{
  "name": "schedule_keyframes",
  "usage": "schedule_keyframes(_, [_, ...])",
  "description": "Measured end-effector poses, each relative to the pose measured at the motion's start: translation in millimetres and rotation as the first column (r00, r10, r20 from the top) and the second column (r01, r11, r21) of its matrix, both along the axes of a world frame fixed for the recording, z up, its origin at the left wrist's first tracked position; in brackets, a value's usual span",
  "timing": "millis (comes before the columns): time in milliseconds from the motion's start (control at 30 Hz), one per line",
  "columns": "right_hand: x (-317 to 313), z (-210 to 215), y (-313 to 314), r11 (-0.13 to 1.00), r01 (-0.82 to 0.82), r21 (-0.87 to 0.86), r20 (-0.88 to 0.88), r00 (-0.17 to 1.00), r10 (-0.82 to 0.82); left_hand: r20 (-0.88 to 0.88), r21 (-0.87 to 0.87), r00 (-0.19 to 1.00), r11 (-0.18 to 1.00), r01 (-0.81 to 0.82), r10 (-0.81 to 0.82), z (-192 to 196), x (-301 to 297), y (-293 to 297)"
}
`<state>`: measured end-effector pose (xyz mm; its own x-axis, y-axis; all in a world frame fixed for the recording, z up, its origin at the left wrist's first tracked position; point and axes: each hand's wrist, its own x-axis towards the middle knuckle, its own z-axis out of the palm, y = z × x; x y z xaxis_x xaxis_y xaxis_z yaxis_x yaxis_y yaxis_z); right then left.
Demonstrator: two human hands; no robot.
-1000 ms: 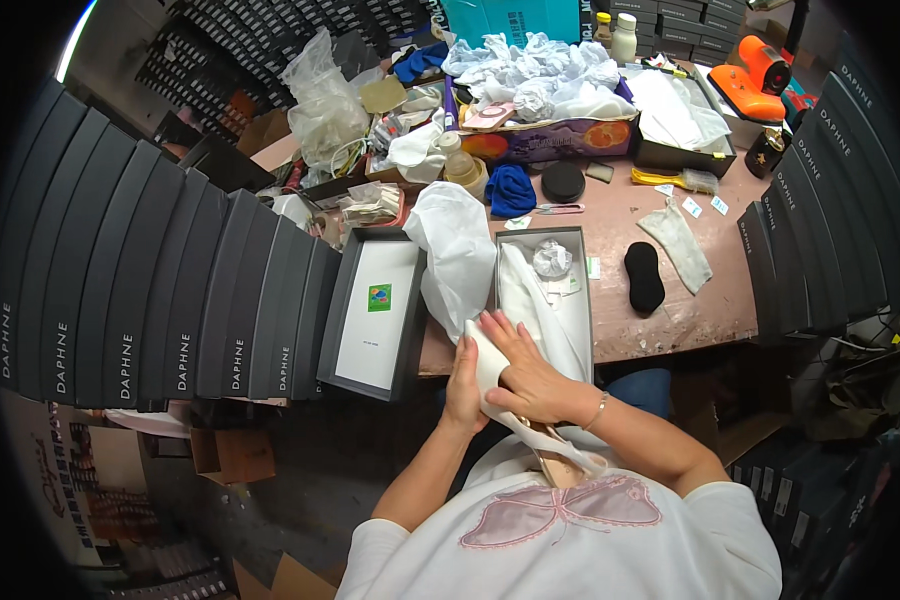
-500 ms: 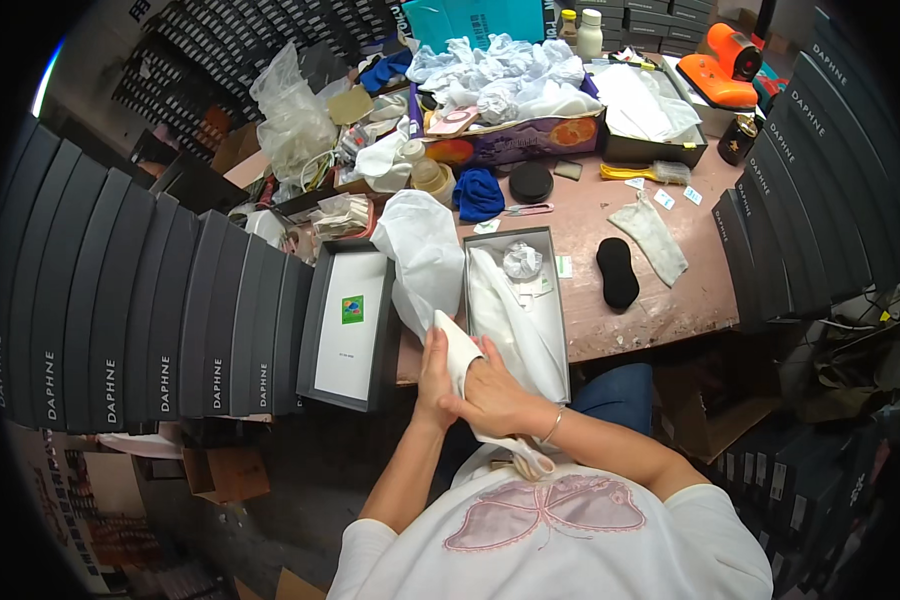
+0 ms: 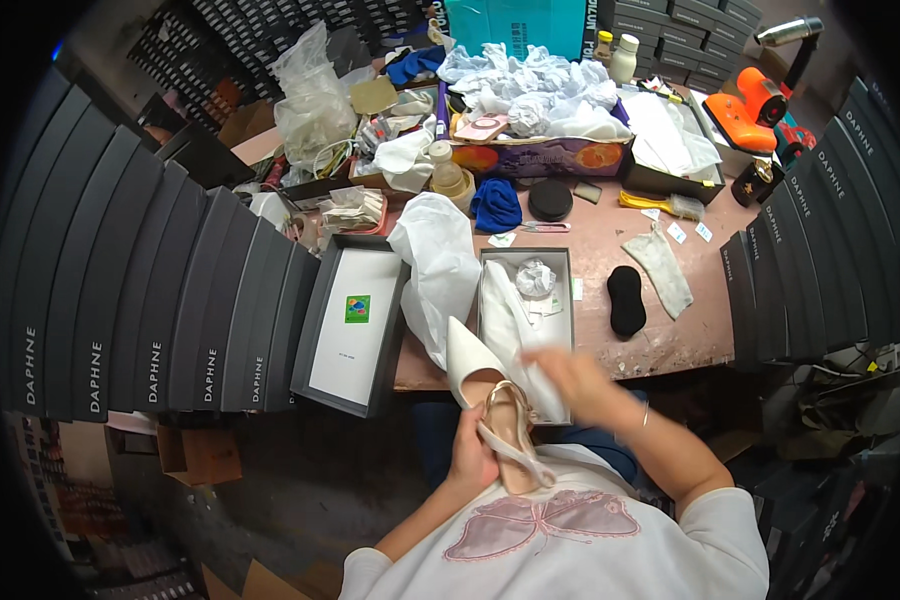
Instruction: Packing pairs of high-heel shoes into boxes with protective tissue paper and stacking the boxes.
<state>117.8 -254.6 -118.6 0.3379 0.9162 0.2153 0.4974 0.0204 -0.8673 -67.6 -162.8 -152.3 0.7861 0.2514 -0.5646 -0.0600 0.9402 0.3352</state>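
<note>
A white pointed-toe shoe [image 3: 472,352] with a slim strap and beige insole is in my left hand [image 3: 473,455], gripped around its side in front of my chest. Its toe points away from me, and the open top faces up. My right hand [image 3: 588,388], smeared by motion, is off the shoe to its right, above the near right edge of an open grey shoebox [image 3: 571,300]. Inside that box lie white tissue paper [image 3: 510,315] and a crumpled paper ball [image 3: 536,278]. Another white paper sheet [image 3: 435,260] lies between the box and the grey lid [image 3: 342,345].
Stacked grey shoeboxes [image 3: 180,290] wall the left side, and more boxes [image 3: 820,230] stand at right. On the table are a black sponge-like pad [image 3: 626,302], a whitish cloth [image 3: 660,270], a yellow-handled brush [image 3: 662,205], a blue cloth [image 3: 496,206] and a carton of crumpled paper [image 3: 540,158].
My right hand has left the shoe and moved right. The shoe has come nearer my body and turned its open top upward, still in my left hand. The view has shifted slightly.
</note>
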Motion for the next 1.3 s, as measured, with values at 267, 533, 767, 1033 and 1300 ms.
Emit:
schedule_keyframes(267, [107,-97,118,0.831,0.41,-0.377,0.71,0.703,-0.025,0.106,0.152,0.973,0.97,0.188,-0.205,7,4,13])
schedule_keyframes(533, [68,-19,49,0.947,0.32,-0.028,0.291,0.909,-0.298,0.065,-0.066,0.981,0.98,0.187,-0.182,-17,-3,32])
schedule_keyframes(767, [-23,16,25,0.987,-0.147,-0.069,0.457,0.874,0.162,0.111,0.071,0.993,0.997,0.026,-0.034,-8,17,27])
schedule_keyframes(1033, [-20,-6,42,0.999,0.049,0.014,0.413,0.909,-0.05,0.025,0.098,1.0,0.995,0.01,-0.013,3,18,4])
schedule_keyframes(1300, [-24,-5,44,0.999,0.029,-0.04,0.453,0.892,-0.008,-0.045,0.188,0.999,0.982,0.034,-0.026,14,14,17])
